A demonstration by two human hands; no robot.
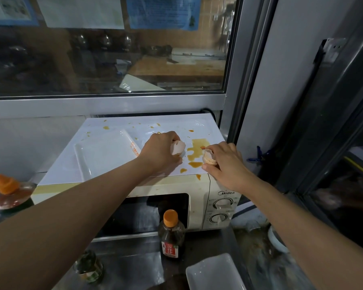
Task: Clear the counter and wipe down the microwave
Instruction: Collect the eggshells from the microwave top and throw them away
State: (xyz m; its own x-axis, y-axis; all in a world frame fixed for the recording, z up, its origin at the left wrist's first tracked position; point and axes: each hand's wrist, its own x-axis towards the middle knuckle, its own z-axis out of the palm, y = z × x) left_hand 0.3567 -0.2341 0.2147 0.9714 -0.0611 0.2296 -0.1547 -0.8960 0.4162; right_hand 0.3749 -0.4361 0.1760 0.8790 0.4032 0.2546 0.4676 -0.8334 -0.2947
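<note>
1. Left hand (161,151) grasps an eggshell half (178,147) on the microwave (197,197) top.
2. Right hand (224,162) pinches another eggshell piece (209,157) at the right, near edge, apparently gathering debris.
3. Brown spill (195,151) lies between them, unwiped.

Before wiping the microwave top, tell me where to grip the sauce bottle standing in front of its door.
Probably grip the sauce bottle around its narrow shoulder just below the orange cap, coming from above and the front: it stands upright, and the microwave door blocks the back.
</note>
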